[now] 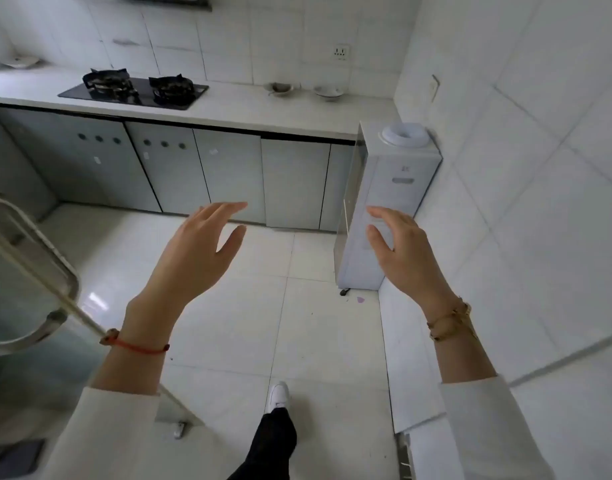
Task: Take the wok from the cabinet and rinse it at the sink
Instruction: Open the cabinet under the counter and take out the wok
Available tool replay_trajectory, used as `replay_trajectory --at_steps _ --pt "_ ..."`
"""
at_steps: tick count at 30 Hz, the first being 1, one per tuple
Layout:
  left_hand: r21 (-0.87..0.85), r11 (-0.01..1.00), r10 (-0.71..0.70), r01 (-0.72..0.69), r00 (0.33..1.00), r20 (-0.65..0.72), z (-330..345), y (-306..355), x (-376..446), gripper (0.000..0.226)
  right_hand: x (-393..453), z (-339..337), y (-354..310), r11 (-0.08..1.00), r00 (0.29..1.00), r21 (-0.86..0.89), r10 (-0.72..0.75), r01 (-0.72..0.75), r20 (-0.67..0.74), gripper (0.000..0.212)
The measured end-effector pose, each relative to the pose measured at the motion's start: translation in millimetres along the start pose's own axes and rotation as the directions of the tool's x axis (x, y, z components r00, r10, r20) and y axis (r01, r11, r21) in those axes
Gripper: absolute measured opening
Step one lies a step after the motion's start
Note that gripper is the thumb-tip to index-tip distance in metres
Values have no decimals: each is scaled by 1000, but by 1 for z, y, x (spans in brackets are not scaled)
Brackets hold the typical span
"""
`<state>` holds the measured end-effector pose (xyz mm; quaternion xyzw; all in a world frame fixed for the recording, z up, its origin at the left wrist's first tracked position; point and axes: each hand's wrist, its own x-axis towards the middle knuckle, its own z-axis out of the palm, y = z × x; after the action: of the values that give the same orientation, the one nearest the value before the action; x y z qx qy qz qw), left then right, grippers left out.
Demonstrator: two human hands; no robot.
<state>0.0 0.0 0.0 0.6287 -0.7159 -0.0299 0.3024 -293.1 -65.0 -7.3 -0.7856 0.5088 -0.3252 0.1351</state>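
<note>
Ahead, beyond the floor, shut cabinets [228,174] run under the counter's front edge. Left hand [193,251] and right hand [401,247] hang spread and empty, well short of the doors, the left looking slightly nearer. No wok shows; presumably it sits behind a door, axis unknowable.

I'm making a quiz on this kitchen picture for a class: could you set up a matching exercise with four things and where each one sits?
Things:
1. gas hob
2. water dispenser
3. wall socket
4. red string bracelet

Places:
A. on the tiled wall above the counter
B. on the left wrist
C. set in the counter, left part
D. on the floor at the counter's right end, in the corner

Pairs: 1-C, 2-D, 3-A, 4-B
</note>
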Motion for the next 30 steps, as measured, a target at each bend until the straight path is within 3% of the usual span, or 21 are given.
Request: replay_trajectory --at_steps 30 --pt "53 971 -234 233 972 22 71 -239 329 40 423 211 51 997 981 53 -71 63 183 40"
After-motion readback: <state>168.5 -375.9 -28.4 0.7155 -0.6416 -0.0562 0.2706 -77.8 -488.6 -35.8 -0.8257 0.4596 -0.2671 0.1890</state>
